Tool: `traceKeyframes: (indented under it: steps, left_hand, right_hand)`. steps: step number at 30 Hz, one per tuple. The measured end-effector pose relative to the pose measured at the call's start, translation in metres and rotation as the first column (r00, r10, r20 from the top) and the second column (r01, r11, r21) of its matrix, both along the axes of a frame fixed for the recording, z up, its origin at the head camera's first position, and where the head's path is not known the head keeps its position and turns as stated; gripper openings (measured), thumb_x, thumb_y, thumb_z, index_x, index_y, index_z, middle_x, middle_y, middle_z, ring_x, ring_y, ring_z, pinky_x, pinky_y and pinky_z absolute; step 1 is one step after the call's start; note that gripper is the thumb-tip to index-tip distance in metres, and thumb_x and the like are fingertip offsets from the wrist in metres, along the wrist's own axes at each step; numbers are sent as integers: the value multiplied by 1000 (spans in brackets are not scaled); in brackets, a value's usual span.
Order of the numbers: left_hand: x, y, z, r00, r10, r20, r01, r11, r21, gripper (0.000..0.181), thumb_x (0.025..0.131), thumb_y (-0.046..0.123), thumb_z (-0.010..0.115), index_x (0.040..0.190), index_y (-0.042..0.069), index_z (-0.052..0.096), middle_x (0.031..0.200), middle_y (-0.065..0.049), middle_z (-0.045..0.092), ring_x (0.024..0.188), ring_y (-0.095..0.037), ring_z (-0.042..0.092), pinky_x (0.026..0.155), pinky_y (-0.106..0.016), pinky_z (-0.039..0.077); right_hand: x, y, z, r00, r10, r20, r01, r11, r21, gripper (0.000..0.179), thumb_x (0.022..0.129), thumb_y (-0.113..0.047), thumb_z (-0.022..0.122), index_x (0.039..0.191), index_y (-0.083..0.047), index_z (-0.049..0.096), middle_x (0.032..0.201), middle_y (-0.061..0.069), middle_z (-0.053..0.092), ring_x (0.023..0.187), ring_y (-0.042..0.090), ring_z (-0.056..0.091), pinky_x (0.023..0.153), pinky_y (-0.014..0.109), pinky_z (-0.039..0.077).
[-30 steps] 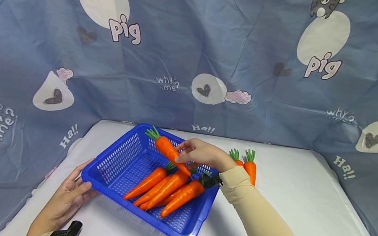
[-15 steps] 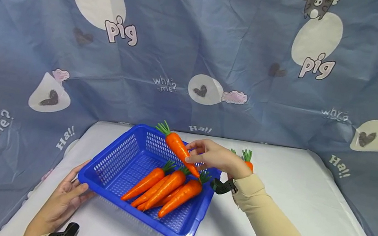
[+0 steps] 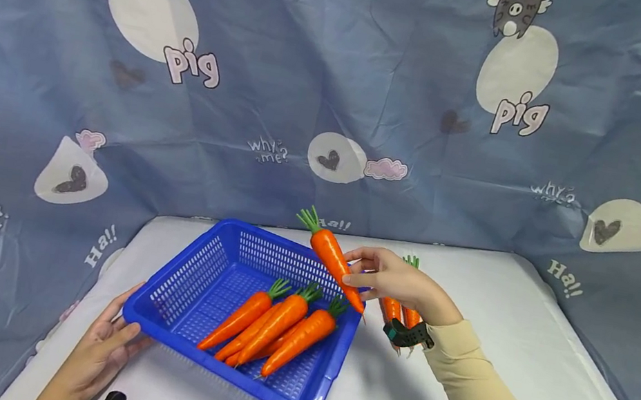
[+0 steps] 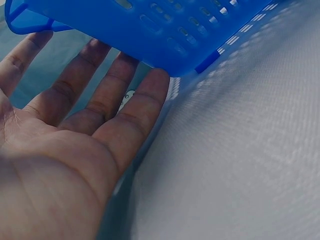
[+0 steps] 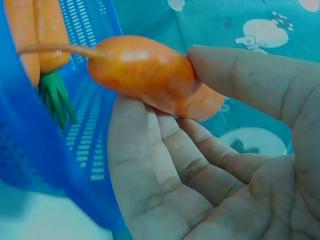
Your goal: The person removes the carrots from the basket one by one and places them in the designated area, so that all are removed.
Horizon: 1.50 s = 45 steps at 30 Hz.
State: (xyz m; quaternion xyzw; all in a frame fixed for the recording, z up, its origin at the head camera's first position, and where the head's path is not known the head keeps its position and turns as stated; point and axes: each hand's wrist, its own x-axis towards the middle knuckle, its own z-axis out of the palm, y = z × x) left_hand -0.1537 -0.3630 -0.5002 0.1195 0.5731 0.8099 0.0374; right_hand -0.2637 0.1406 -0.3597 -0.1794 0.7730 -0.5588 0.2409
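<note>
From my station I see the right hand [image 3: 393,278] right of the frame's middle, with thumb and fingers pinched on an orange carrot [image 3: 332,254]. This carrot lies to the left of the palm, tilted, its leaves toward the upper left; I cannot tell whether it touches the blue basket [image 3: 216,302] behind it. In the right wrist view, its thin tip points to the left edge. The left hand [image 3: 97,353], at the lower left, touches the basket's left corner with straight, spread fingers. Several other carrots [image 3: 282,323] lie inside the basket.
</note>
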Motion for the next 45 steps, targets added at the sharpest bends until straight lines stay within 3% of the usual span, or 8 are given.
traceKeyframes:
  steps: [15,28,36,45]
  left_hand:
    - [-2,1,-4,998,-41,-37,43,998,51,65,111,-8,39,164,30,42,148,9,66,129,-9,68,102,-30,62]
    - [-1,-1,-3,998,-62,-28,63,997,48,66,111,-9,38,164,31,40,150,8,65,132,-9,67,103,-32,63]
    - [-3,-3,-3,999,-33,-23,34,999,34,66,111,-9,40,164,30,41,147,8,66,128,-9,69,101,-31,63]
    - [-3,-2,-4,999,-45,-12,45,997,65,66,111,-9,39,163,32,43,147,8,67,128,-9,69,102,-31,63]
  right_hand:
    - [11,58,-12,994,-109,26,110,994,-26,56,104,-15,71,150,4,46,116,9,66,84,14,66,76,25,63]
    - [27,125,-27,984,-174,45,178,979,-102,59,106,-12,68,152,8,37,116,3,67,104,14,71,91,33,65]
    - [27,151,-48,965,-253,72,257,965,-58,65,106,-14,67,155,10,31,113,0,66,102,9,69,89,30,64]
    - [17,167,-82,938,-327,114,327,945,17,71,107,-18,66,157,12,26,114,2,64,95,9,69,86,28,63]
